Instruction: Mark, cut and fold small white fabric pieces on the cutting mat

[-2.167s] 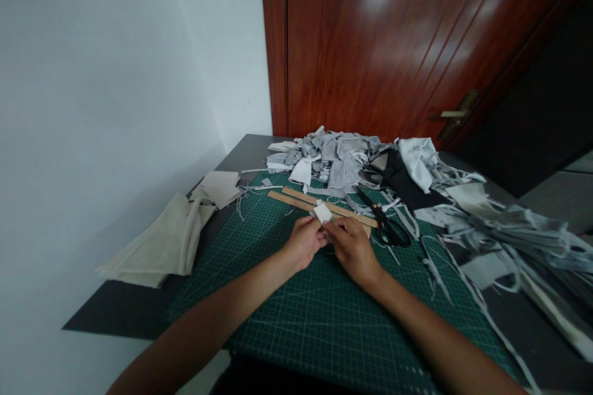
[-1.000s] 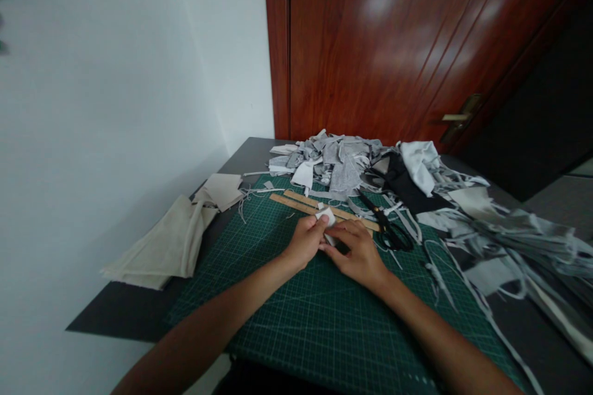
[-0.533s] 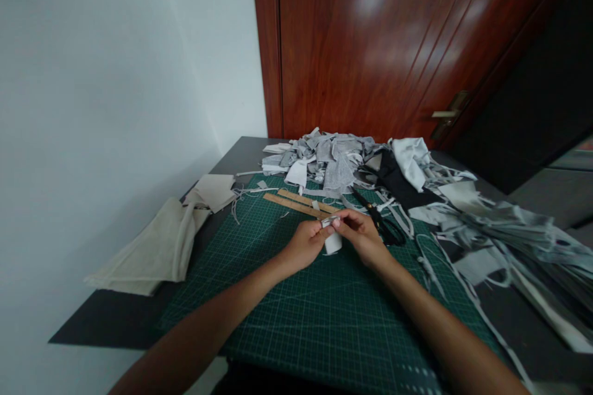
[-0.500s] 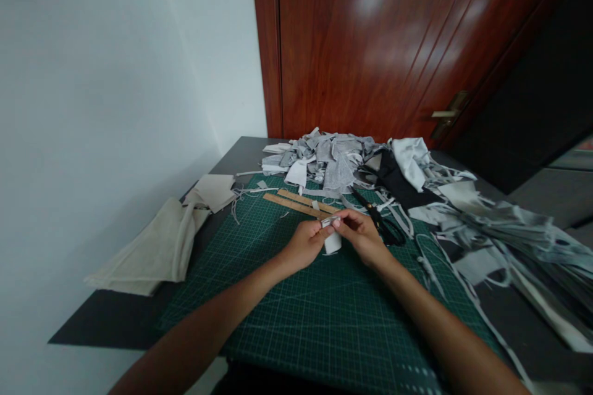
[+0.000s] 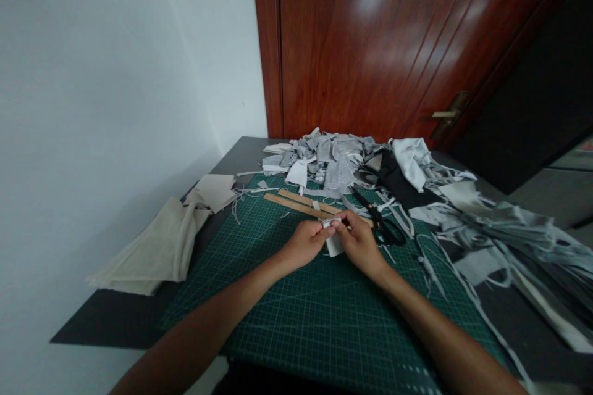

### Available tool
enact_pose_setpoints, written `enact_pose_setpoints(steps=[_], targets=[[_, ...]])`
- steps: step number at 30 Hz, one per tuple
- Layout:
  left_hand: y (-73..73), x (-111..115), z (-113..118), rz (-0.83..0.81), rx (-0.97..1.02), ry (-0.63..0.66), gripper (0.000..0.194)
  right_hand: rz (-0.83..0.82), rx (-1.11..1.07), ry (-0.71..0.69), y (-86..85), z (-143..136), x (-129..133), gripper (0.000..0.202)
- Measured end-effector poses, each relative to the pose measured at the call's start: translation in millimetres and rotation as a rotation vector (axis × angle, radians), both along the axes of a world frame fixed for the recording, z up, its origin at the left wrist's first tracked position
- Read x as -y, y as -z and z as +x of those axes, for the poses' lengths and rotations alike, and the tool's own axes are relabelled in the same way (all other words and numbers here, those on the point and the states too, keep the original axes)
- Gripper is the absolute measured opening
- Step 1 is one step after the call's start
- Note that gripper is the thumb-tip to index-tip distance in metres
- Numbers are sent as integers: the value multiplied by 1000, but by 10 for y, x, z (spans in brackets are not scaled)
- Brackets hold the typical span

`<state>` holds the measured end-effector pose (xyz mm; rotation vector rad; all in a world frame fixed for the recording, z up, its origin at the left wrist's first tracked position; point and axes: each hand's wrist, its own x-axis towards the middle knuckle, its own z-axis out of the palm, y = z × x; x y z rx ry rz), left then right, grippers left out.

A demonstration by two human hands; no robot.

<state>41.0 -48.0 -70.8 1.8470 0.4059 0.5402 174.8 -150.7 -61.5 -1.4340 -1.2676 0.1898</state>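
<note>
Between both hands is a small white fabric piece (image 5: pixel 334 245), its lower part hanging below the fingers. My left hand (image 5: pixel 306 242) pinches its upper left edge, thumb and fingers together. Close beside it, my right hand (image 5: pixel 360 243) pinches the upper right edge, the two thumbs nearly touching. Under and around them lies a green cutting mat (image 5: pixel 278 315) with grid lines. Just beyond the hands are wooden rulers (image 5: pixel 291 204). Black scissors (image 5: pixel 386 229) rest right of my right hand.
Grey and white fabric scraps (image 5: pixel 331 157) are heaped at the back. Black cloth (image 5: pixel 401 182) and a white cloth (image 5: pixel 410 160) lie right of them. Grey strips (image 5: pixel 532 234) fill the right side. Beige cloth (image 5: pixel 152 247) hangs over the left edge, near a wall.
My right hand has shifted slightly left, closer to my left hand. The fabric's hanging part has tilted a little, and more of the scissors and the strip beside my right hand shows.
</note>
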Motion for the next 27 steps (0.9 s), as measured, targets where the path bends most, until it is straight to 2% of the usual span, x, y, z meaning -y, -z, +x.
enact_pose_setpoints(steps=[3, 6, 11, 15, 18, 21, 27], targets=[[-71, 5, -11, -1, 42, -70, 53, 8, -14, -13, 30, -4, -4, 26], [-122, 19, -12, -123, 151, -96, 44, 22, -55, -13, 25, -2, -7, 27], [-115, 64, 7, -219, 217, -175, 43, 21, -100, -8, 28, -32, -11, 27], [-106, 90, 21, -219, 247, -259, 43, -35, -148, 2, 52, -109, -9, 30], [-100, 95, 28, -295, 284, -309, 44, -70, -151, -26, 53, -166, -6, 32], [-84, 107, 33, -379, 270, -313, 44, -74, -108, -12, 51, -182, -4, 31], [-84, 110, 28, -412, 203, -254, 41, -84, -24, 55, 67, -145, -7, 29]])
